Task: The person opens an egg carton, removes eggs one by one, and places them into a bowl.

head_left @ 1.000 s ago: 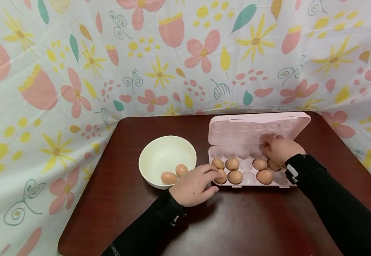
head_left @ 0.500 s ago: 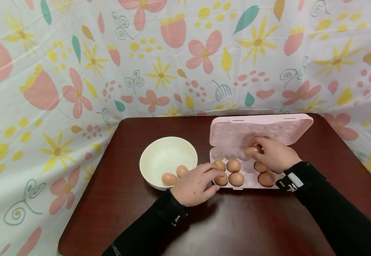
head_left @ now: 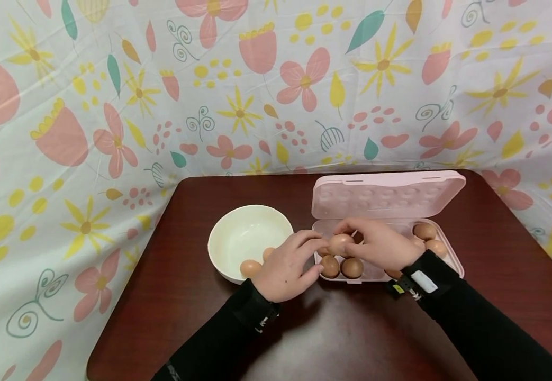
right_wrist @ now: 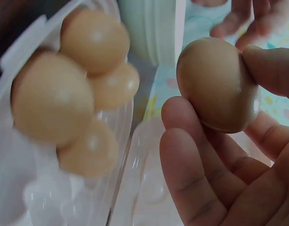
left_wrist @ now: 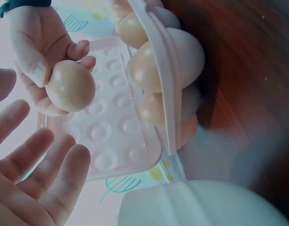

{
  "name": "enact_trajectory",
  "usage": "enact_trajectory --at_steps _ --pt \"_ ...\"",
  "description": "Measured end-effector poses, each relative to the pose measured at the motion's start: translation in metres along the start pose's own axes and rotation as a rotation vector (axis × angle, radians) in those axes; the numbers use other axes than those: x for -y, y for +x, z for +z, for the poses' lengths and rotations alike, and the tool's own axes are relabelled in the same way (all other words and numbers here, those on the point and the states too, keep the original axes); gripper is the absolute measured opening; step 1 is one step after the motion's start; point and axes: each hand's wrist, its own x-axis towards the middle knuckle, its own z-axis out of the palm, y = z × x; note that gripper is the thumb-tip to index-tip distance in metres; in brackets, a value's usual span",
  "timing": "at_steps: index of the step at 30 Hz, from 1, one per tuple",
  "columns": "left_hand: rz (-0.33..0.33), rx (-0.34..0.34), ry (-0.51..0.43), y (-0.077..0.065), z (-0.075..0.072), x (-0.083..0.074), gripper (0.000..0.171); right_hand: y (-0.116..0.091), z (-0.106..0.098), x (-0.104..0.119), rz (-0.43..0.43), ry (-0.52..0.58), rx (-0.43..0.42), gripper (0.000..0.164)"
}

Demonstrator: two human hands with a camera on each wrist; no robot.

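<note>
My right hand pinches a brown egg between thumb and fingers, above the left part of a pink egg carton whose lid stands raised. In the right wrist view that egg is clear of the carton's cups. Close by on its left is my left hand, fingers loosely extended with nothing in them. The left wrist view shows a gap between those fingers and the held egg. Several more eggs sit in the carton, some covered by the right hand.
A cream bowl stands left of the carton, with two eggs visible in it, one partly behind my left hand. Both rest on a dark reddish-brown table. A flowered cloth hangs behind the table.
My right hand has lifted an egg out of the carton's back row and carried it left and nearer, towards my left hand. The left hand has stayed nearly still.
</note>
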Motion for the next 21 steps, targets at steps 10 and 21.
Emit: enact_trajectory --at_steps 10,21 --pt "0.020 -0.043 -0.012 0.003 -0.003 0.001 0.048 0.008 0.015 0.013 -0.048 0.171 0.012 0.018" --pt "0.035 -0.082 0.005 0.004 -0.001 0.001 0.046 0.013 0.028 0.022 -0.068 0.384 -0.009 0.022"
